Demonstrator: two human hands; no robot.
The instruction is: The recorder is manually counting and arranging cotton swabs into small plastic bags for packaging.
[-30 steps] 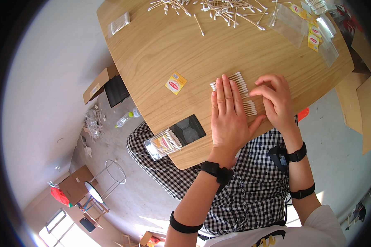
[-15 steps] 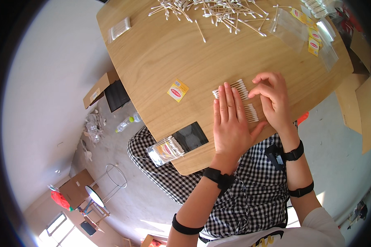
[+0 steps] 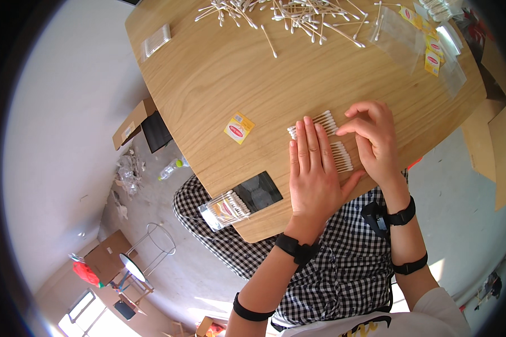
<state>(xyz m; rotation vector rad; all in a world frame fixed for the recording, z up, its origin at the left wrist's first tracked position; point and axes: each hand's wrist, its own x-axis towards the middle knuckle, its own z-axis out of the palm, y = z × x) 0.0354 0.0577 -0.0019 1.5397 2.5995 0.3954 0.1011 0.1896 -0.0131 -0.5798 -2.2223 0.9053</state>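
My left hand (image 3: 315, 177) lies flat, fingers stretched out together, over part of the cotton swabs on the wooden table (image 3: 202, 84). One row of swabs (image 3: 327, 121) shows past its fingertips, and another row (image 3: 341, 157) sits between this hand and my right hand (image 3: 378, 140). My right hand is raised at the rows' right side with curved, parted fingers and nothing visible in them. A fingertip is at the end of the upper row; whether it touches cannot be made out. Left of my hands lies a small yellow and white card (image 3: 239, 128).
A clear bag of swabs (image 3: 226, 210) overhangs the table's near left edge beside a dark flat piece (image 3: 261, 190). Loose swabs (image 3: 303, 17) are heaped at the far side. Another packet (image 3: 156, 40) lies far left. Clear bags (image 3: 396, 42) and yellow cards (image 3: 432, 60) lie far right.
Both hands keep nearly the same pose at the swab rows. The view has shifted slightly; no thing has been picked up or let go.
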